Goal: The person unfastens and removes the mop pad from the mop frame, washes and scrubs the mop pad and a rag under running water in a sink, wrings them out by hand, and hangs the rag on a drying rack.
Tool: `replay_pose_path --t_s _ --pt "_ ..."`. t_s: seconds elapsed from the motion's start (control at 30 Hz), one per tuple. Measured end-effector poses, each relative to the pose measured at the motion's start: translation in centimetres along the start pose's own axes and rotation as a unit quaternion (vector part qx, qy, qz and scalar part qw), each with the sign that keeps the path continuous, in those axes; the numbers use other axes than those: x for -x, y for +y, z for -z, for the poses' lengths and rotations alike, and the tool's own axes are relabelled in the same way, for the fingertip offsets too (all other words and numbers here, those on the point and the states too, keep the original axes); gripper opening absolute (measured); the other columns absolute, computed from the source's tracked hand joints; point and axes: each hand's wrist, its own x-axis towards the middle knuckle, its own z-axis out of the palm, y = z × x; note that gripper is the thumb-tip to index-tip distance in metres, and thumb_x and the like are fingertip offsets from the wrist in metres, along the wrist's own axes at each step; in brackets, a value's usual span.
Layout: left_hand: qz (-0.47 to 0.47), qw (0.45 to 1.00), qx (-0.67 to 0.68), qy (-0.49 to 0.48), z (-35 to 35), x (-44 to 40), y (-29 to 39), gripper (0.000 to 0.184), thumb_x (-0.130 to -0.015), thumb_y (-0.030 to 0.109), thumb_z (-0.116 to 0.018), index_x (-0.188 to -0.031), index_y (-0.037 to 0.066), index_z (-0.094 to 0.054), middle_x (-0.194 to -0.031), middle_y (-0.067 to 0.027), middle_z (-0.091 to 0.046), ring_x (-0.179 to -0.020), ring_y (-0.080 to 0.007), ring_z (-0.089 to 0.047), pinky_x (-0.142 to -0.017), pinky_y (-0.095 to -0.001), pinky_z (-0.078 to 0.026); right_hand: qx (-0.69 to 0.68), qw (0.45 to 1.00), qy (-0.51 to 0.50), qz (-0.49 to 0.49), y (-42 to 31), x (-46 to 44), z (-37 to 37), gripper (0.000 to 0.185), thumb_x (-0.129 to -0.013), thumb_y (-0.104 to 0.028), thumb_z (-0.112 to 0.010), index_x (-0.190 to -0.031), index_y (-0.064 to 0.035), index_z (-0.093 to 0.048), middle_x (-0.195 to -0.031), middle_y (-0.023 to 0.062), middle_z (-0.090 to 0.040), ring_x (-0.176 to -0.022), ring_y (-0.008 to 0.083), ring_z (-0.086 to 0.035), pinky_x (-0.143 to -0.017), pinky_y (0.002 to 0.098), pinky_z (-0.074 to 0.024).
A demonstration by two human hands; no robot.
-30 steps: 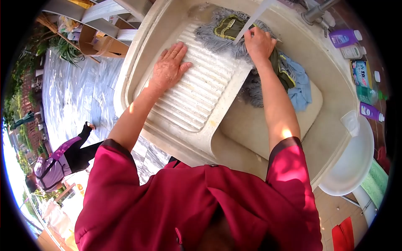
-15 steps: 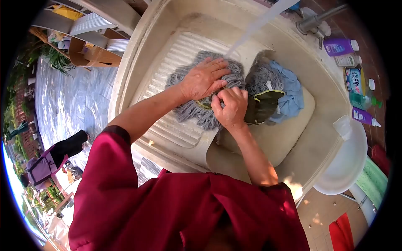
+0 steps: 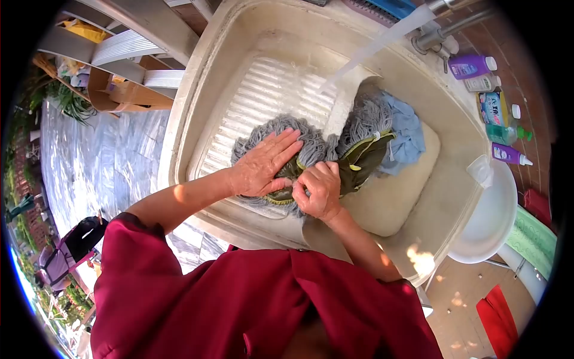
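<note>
A grey, shaggy mop cloth [image 3: 287, 127] with a dark green backing and yellow edging lies across the ribbed washboard [image 3: 257, 84] of the beige sink [image 3: 200, 78]. My left hand [image 3: 268, 161] presses flat on it, fingers stretched out. Closed fingers of my right hand [image 3: 320, 188] grip the cloth's dark backing just right of my left hand. From there the cloth runs over the washboard's edge into the basin, beside a light blue cloth [image 3: 406, 134]. Water streams from the tap [image 3: 427, 39] onto the washboard above the cloth.
Several bottles, one a purple bottle [image 3: 472, 67], line the sink's right rim. A white basin [image 3: 493, 218] is beyond the lower right edge. Metal shelving [image 3: 146, 24] and a cardboard box [image 3: 128, 96] are at the upper left. Another person [image 3: 63, 254] is at the far left.
First my left hand moved from the bare washboard onto the cloth. Both hands and the grey cloth have since moved down the washboard towards my body, and the water now lands above them.
</note>
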Motion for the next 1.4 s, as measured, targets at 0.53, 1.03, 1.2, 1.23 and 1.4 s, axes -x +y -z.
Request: replay_pose_path --t_s 0.53,1.03,1.2,1.23,1.4 --pt "0.116 0.969 -0.165 0.145 1.6 -2.4 -7.3 0.049 -0.086 0.022 -0.054 -0.129 0.003 -0.041 -0.134 -0.0175 -0.04 -0.125 -0.0346 -0.036 -0.105 -0.0432 -0.028 0.143 0.987 0.066 -0.029 3.4 -7.5 -5.5 0.01 -0.072 -0.018 -0.062 -0.073 -0.009 -0.057 -0.072 0.0055 -0.055 -0.077 0.0256 -0.052 -0.071 0.0396 -0.0362" --pt "0.106 0.943 -0.262 0.176 2.4 -13.7 -14.7 0.039 -0.093 0.026 -0.039 -0.129 0.014 -0.043 -0.136 -0.0045 -0.042 -0.129 -0.0292 -0.032 -0.105 -0.0427 -0.026 0.229 0.964 0.135 -0.027 14.3 -16.0 -6.3 0.012 -0.076 -0.017 -0.062 -0.083 -0.0093 -0.056 -0.09 0.0076 -0.057 -0.083 0.0293 -0.053 -0.074 0.0425 -0.0392" --pt "0.134 0.949 -0.207 0.195 1.3 -13.0 -13.6 0.039 -0.092 0.031 -0.041 -0.127 0.014 -0.046 -0.132 -0.0057 -0.045 -0.126 -0.0285 -0.035 -0.103 -0.0418 -0.029 0.186 0.967 0.17 -0.042 15.1 -16.6 -6.3 0.011 -0.076 -0.019 -0.062 -0.074 -0.0089 -0.057 -0.08 0.0093 -0.058 -0.077 0.0307 -0.055 -0.069 0.0441 -0.0412" --pt "0.123 0.952 -0.206 0.192 1.9 -12.3 -12.8 0.039 -0.092 0.032 -0.041 -0.126 0.013 -0.047 -0.132 -0.006 -0.045 -0.126 -0.0287 -0.035 -0.103 -0.0419 -0.029 0.187 0.97 0.148 -0.042 14.0 -15.6 -5.7 0.013 -0.076 -0.019 -0.062 -0.071 -0.0089 -0.056 -0.077 0.0094 -0.058 -0.075 0.0305 -0.055 -0.066 0.0432 -0.041" --pt "-0.007 0.996 -0.091 -0.018 2.0 -0.5 -2.5 0.097 -0.068 0.073 -0.051 -0.132 0.003 -0.036 -0.139 -0.0135 -0.033 -0.135 -0.0357 -0.017 -0.109 -0.05 -0.014 0.075 0.996 0.027 -0.039 1.8 -4.9 -2.7 0.023 -0.073 -0.015 -0.064 -0.06 -0.0078 -0.047 -0.062 0.0047 -0.048 -0.064 0.0244 -0.051 -0.06 0.0366 -0.0363"
